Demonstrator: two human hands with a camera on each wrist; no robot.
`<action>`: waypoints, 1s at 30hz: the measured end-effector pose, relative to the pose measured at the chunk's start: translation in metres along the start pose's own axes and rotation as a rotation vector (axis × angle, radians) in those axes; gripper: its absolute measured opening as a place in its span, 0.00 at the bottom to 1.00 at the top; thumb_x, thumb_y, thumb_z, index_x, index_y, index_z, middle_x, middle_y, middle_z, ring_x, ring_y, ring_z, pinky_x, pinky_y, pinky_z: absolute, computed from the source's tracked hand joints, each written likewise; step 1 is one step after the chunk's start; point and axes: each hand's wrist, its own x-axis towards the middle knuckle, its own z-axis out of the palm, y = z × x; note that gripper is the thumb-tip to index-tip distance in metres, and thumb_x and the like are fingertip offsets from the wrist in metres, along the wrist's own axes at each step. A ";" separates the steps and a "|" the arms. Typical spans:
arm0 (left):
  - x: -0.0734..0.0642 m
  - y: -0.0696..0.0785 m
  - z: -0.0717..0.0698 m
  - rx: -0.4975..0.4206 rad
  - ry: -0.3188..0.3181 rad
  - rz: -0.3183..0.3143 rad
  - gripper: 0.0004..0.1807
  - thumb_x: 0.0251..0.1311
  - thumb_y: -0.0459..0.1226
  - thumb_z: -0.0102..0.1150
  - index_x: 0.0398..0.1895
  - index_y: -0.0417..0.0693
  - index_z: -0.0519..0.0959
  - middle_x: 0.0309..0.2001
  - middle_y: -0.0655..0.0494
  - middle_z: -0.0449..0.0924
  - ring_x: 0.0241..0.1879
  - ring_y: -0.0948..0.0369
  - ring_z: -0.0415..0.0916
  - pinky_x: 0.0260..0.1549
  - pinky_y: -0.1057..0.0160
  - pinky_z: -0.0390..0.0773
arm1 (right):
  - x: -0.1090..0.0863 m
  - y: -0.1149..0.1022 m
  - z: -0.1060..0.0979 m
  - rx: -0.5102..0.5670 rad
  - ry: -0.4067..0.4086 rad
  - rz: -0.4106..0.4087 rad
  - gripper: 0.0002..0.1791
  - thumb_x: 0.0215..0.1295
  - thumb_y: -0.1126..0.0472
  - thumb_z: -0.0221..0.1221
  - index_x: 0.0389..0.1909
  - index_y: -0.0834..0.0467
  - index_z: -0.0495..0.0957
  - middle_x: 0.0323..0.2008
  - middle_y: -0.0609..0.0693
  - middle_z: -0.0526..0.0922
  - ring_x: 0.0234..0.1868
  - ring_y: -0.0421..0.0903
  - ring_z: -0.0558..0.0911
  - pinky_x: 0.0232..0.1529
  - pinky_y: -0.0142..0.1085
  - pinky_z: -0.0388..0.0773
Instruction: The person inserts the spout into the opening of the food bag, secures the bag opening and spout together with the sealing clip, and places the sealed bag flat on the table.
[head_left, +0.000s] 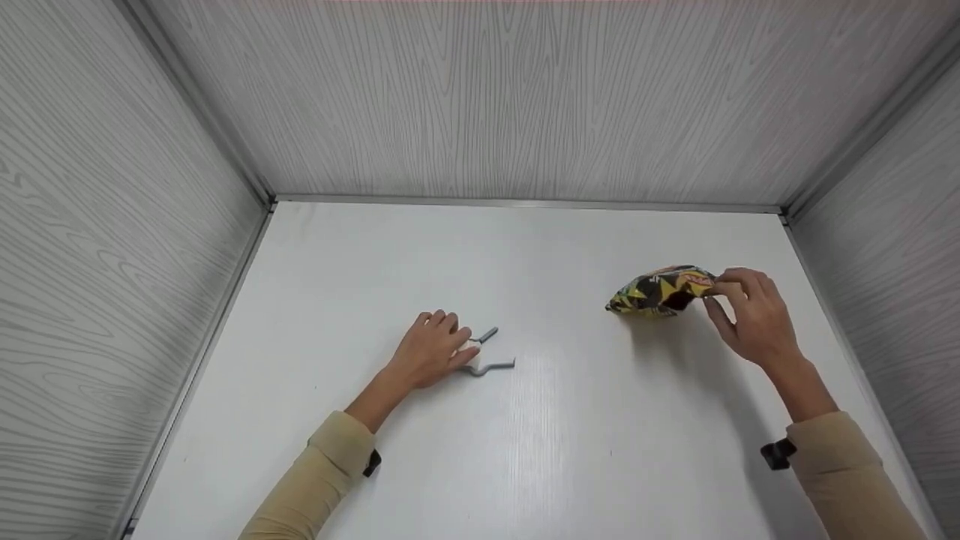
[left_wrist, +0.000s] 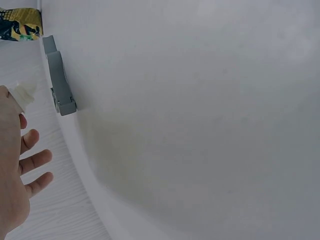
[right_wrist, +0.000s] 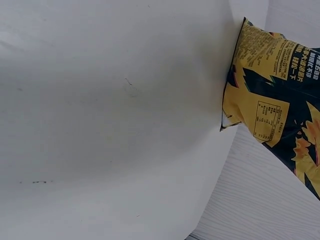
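My left hand [head_left: 433, 351] pinches a small white piece [head_left: 470, 351] between thumb and forefinger, low over the table left of centre. Its other fingers spread loosely in the left wrist view, where the white piece [left_wrist: 22, 95] looks translucent. Just beyond lies a grey plastic clip [left_wrist: 61, 77], whose two arms [head_left: 495, 367] splay apart to the right; whether the white piece joins it, I cannot tell. On the right, my right hand [head_left: 761, 319] grips a yellow-and-black snack bag [head_left: 656, 291] by one end. The bag [right_wrist: 270, 95] tilts, its far end lower, near the tabletop.
A glossy white tabletop [head_left: 562, 435] spreads beneath both hands. Grey wood-grain panels enclose it at the back [head_left: 517, 97], left [head_left: 97, 262] and right [head_left: 892, 262]. Metal trim [head_left: 525, 203] runs along the table's back edge.
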 end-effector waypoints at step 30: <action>0.001 0.002 -0.001 -0.031 -0.016 -0.016 0.25 0.81 0.59 0.41 0.50 0.51 0.80 0.47 0.50 0.82 0.52 0.51 0.79 0.61 0.47 0.79 | 0.017 -0.017 0.023 0.040 0.099 -0.055 0.24 0.80 0.50 0.54 0.36 0.68 0.82 0.40 0.65 0.84 0.40 0.63 0.82 0.38 0.57 0.80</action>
